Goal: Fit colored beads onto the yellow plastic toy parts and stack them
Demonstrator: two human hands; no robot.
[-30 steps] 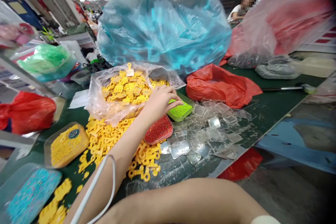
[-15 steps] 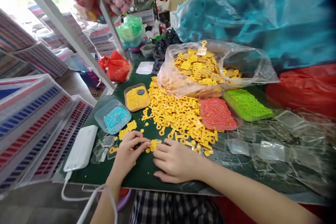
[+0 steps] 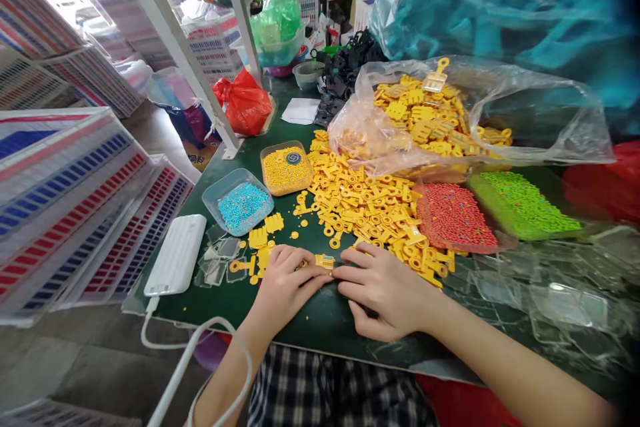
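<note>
My left hand [image 3: 286, 281] pinches a small flat yellow plastic piece [image 3: 325, 261] with bluish marks on its face, just above the table. Fingers apart, my right hand [image 3: 385, 290] rests beside it, one fingertip at or very near the piece's right edge; nothing shows in its grip. Behind both hands spreads a heap of yellow plastic parts with ring ends [image 3: 365, 203]. Loose flat yellow pieces [image 3: 258, 237] lie to the left of my left hand, near clear square covers [image 3: 216, 268].
Trays of blue beads [image 3: 243, 205], yellow beads [image 3: 286, 169], red beads [image 3: 454, 217] and green beads [image 3: 530, 203] surround the heap. A clear bag [image 3: 545, 113] holds more yellow parts. A white power bank [image 3: 176, 255] with a cable lies left; clear plastic cases [image 3: 565, 303] lie right.
The view has shifted, so the table sits further right and higher. My right hand's fingers have spread and drawn back from the yellow piece, which stays in my left hand.
</note>
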